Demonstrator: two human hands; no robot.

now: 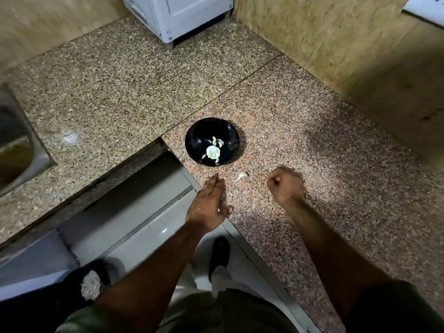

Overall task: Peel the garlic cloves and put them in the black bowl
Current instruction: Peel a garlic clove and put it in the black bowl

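Pale, still in its skin: one garlic clove on the granite counter, just before the black bowl of peeled cloves, between both hands. Left hand flat, fingers pressed together; right hand curled into a fist, probably for crushing. White appliance and steel sink well apart; nothing blocking.

No readable text, label or number anywhere.

One view only: camera on my head, wide-angle, looked forward and steeply down over granite counter; my forearms near lens, counter corner farther off.
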